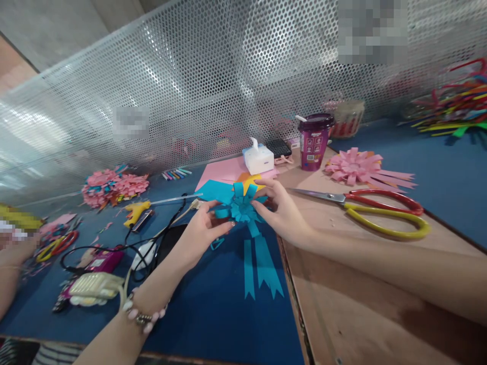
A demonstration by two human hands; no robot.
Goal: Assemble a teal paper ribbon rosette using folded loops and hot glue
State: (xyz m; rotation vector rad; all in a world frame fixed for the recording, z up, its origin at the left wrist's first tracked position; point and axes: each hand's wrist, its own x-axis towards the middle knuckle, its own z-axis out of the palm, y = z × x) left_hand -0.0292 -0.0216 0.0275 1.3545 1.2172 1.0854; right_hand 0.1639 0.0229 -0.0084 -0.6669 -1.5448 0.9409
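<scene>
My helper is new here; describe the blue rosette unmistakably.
Below the mesh, find the blue tabletop. Over it, the rosette sits between the left hand and right hand. It is blue, unlike the pink rosette to its right.

The person's left grip [207,225] and right grip [281,207] hide some petals of the turquoise folded-paper rosette [243,209]. Smaller print on the purple, dark-lidded cup [312,147] is illegible. The right edge crops the multicoloured bundle of thin strips [462,104]; the left, a co-worker's blurred arm [6,284].
</scene>
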